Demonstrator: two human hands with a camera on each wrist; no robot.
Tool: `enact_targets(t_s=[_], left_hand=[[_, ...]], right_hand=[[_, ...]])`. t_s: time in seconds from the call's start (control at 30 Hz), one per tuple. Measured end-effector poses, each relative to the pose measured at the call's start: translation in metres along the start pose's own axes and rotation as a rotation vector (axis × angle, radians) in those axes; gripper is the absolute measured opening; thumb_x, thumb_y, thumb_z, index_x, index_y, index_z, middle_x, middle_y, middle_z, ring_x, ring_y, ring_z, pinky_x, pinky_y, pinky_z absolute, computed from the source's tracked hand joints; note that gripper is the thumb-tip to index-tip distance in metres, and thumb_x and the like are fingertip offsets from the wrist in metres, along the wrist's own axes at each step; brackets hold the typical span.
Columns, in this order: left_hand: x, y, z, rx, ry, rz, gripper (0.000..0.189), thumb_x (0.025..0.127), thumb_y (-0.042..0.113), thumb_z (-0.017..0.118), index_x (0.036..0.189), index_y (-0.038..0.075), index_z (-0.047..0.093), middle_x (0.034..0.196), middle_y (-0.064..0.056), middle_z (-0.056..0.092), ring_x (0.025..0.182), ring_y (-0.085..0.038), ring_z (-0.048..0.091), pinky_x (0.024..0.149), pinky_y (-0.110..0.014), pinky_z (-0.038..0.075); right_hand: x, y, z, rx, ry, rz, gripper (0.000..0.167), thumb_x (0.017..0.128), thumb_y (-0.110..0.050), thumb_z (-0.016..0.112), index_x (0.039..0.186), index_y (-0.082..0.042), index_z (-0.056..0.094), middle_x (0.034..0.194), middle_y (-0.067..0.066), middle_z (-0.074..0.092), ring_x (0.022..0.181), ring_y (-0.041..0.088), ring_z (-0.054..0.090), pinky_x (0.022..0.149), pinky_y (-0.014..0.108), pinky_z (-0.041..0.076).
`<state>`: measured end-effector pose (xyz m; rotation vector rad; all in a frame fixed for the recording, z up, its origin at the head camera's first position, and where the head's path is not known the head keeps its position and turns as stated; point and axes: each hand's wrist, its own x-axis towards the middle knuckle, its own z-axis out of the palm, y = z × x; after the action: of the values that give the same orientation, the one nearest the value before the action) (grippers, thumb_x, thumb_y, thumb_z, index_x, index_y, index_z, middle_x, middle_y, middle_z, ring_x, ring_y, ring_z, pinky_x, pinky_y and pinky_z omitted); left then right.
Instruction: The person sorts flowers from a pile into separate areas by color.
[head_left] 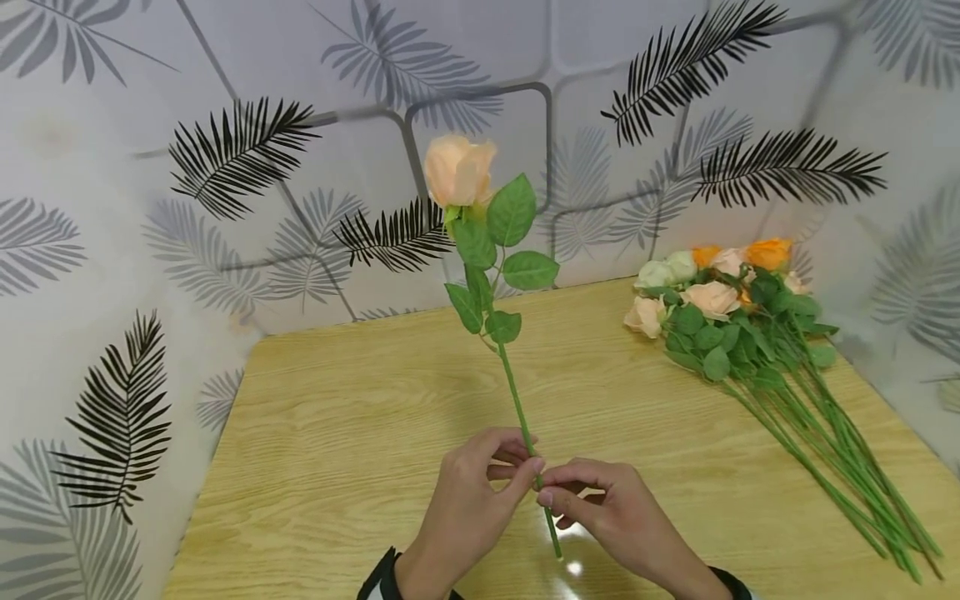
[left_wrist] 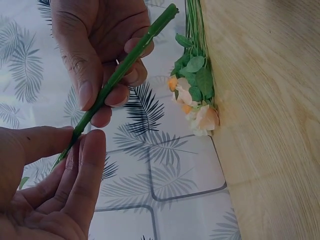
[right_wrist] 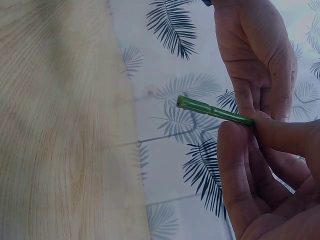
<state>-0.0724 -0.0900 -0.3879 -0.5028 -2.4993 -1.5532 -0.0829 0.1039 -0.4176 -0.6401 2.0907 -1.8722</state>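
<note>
A single peach rose (head_left: 459,171) with green leaves stands raised over the table, tilted slightly left, its bloom at the top. My left hand (head_left: 480,500) pinches its green stem (head_left: 516,392) between thumb and fingers. Just below, my right hand (head_left: 611,508) pinches the same stem near its lower end. In the left wrist view the stem (left_wrist: 117,75) runs through the fingertips of both hands. The cut end of the stem (right_wrist: 195,105) sticks out past the right fingers in the right wrist view.
A bunch of roses (head_left: 712,300), peach, orange and whitish, lies at the table's right side, its long stems (head_left: 832,450) pointing toward the near right corner. The wood-grain table (head_left: 337,417) meets a leaf-patterned wall covering (head_left: 300,83) at the back.
</note>
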Motion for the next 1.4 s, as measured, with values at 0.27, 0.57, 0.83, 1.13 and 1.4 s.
enact_targets(t_s=[0.27,0.57,0.83,1.13,1.4], left_hand=[[-0.001,0.000,-0.003,-0.016,0.030,-0.044,0.016,0.097,0.011,0.068,0.111,0.004,0.064,0.102,-0.008,0.070,0.093,-0.022,0.071,0.072,-0.018,0.058],[-0.004,-0.007,-0.010,0.020,0.059,-0.087,0.018,0.095,0.008,0.070,0.111,0.002,0.064,0.100,-0.008,0.068,0.092,-0.022,0.070,0.071,-0.016,0.056],[-0.007,-0.018,-0.020,0.051,0.083,-0.135,0.019,0.094,0.004,0.070,0.112,0.000,0.065,0.099,-0.009,0.068,0.092,-0.023,0.070,0.070,-0.016,0.057],[-0.013,-0.028,-0.039,0.073,0.084,-0.194,0.021,0.095,0.007,0.070,0.114,-0.001,0.064,0.101,-0.009,0.067,0.095,-0.024,0.069,0.074,-0.017,0.057],[-0.022,-0.038,-0.055,0.116,0.122,-0.269,0.024,0.095,0.008,0.070,0.116,-0.003,0.064,0.102,-0.009,0.068,0.096,-0.024,0.069,0.076,-0.022,0.059]], right_hand=[[0.001,-0.002,-0.003,-0.020,0.008,0.062,0.021,0.096,-0.020,0.070,0.107,-0.003,0.073,0.105,0.018,0.072,0.082,0.014,0.069,0.072,0.036,0.062],[-0.008,0.004,-0.038,-0.108,0.120,0.131,0.022,0.096,-0.020,0.070,0.109,-0.003,0.073,0.104,0.017,0.072,0.080,0.016,0.071,0.072,0.034,0.061],[-0.020,0.015,-0.085,-0.330,0.289,0.214,0.024,0.098,-0.022,0.068,0.114,-0.005,0.072,0.103,0.010,0.075,0.079,0.009,0.071,0.071,0.028,0.060],[-0.033,0.037,-0.134,-0.764,0.425,0.216,0.025,0.099,-0.030,0.067,0.114,-0.010,0.073,0.100,0.009,0.076,0.077,-0.005,0.064,0.062,0.026,0.054],[-0.041,0.055,-0.168,-0.914,0.472,0.222,0.025,0.097,-0.022,0.070,0.108,0.000,0.073,0.092,0.016,0.075,0.072,0.015,0.067,0.059,0.038,0.051]])
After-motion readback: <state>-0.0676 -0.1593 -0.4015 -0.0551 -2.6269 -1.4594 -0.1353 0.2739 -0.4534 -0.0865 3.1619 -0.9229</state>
